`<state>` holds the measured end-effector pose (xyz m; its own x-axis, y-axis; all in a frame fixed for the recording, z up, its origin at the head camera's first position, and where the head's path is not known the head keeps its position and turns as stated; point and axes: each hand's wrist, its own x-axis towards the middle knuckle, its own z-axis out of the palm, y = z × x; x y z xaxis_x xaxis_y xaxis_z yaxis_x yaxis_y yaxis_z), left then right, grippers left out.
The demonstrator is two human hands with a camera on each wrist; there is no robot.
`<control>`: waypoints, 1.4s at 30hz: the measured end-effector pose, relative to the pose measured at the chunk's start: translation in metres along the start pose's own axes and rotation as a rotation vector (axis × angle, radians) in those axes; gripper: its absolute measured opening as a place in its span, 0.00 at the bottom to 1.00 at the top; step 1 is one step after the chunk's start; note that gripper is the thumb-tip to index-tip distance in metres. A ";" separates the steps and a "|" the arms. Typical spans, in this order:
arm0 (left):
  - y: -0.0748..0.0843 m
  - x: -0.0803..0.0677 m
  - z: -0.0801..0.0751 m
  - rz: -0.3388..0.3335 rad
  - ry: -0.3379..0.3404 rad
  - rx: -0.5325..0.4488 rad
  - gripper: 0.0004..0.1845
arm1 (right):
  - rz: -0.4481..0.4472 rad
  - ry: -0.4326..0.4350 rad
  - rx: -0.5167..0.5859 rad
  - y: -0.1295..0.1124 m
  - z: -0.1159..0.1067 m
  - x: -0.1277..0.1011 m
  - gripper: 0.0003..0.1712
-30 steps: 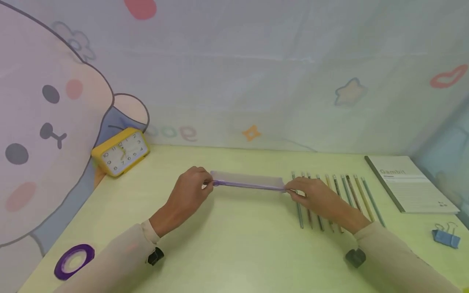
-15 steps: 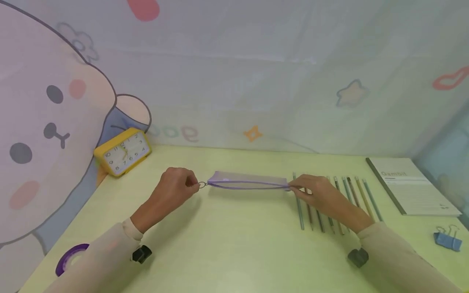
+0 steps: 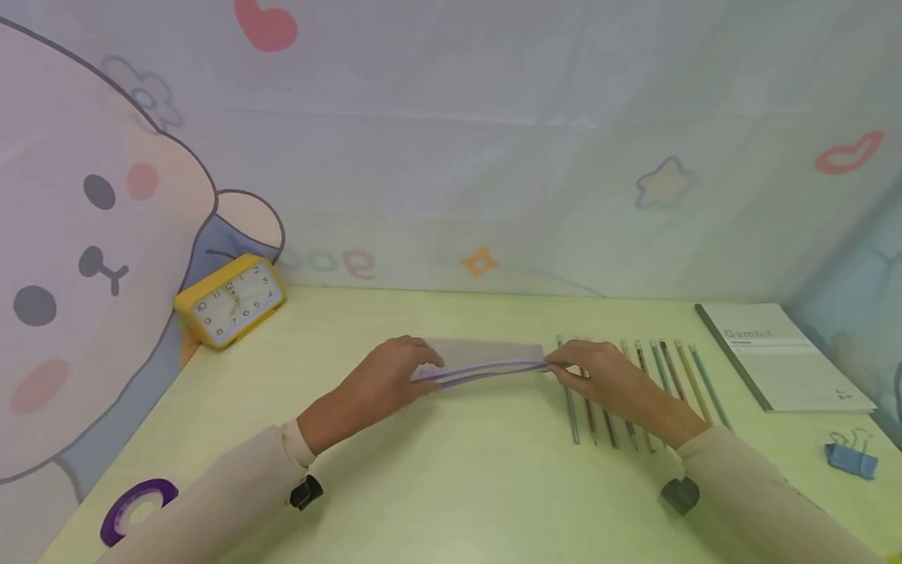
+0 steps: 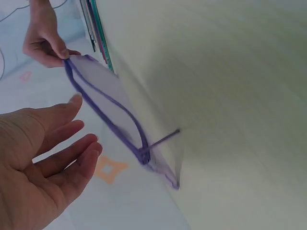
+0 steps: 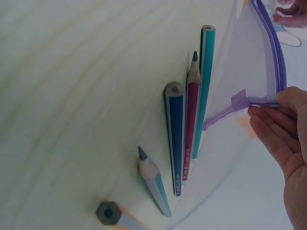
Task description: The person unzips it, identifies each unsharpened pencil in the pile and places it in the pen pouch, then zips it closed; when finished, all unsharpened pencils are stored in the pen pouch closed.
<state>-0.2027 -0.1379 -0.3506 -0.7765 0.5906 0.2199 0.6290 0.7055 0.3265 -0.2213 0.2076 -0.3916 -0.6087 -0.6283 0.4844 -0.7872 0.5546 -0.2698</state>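
A see-through purple zip pouch (image 3: 486,354) is held just over the table, its zip edge toward me. Its mouth gapes in the left wrist view, with a thin purple strip (image 4: 165,138) sticking out near the close end. My right hand (image 3: 602,372) pinches the pouch's right corner between thumb and fingers. Beside the left end is my left hand (image 3: 384,376); the left wrist view shows its thumb and fingers parted, apart from the pouch and holding nothing. Several pencils (image 3: 712,388) lie in a row under and beside my right hand, which partly hides them.
At the back left stands a yellow clock (image 3: 231,299). A purple tape roll (image 3: 116,513) lies front left, partly behind my sleeve. On the right are a notebook (image 3: 789,368) and a blue binder clip (image 3: 851,460). A printed cloth (image 3: 423,157) hangs behind the table.
My left hand drew the ring at the zip's end leftward, and the pouch's mouth parted. It has since let go of the ring and come back right to the pouch. My right hand keeps its pinch.
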 end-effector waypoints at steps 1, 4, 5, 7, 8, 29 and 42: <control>0.001 0.005 0.004 0.031 -0.005 0.010 0.14 | 0.002 0.002 0.000 0.000 0.000 -0.001 0.13; 0.002 0.019 0.013 0.078 -0.030 -0.008 0.15 | 0.011 -0.004 -0.008 -0.001 -0.001 -0.002 0.13; 0.002 0.022 0.014 0.081 -0.043 -0.019 0.15 | 0.014 -0.013 -0.015 -0.002 -0.001 -0.002 0.13; 0.003 0.026 0.015 0.085 -0.060 -0.022 0.13 | 0.028 -0.036 -0.032 -0.003 -0.002 -0.001 0.13; 0.004 0.028 0.015 0.080 -0.064 -0.027 0.12 | 0.035 -0.049 -0.041 -0.003 -0.002 0.000 0.13; 0.019 0.051 0.014 -0.035 0.104 -0.093 0.13 | 0.131 -0.132 -0.036 0.020 -0.007 0.028 0.15; 0.019 0.051 0.017 -0.160 0.140 -0.247 0.13 | 0.553 -0.091 -0.078 0.012 -0.106 -0.004 0.19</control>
<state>-0.2297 -0.0878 -0.3486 -0.8731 0.4083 0.2666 0.4839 0.6582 0.5767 -0.2183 0.2745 -0.3089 -0.9373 -0.2754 0.2136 -0.3411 0.8510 -0.3993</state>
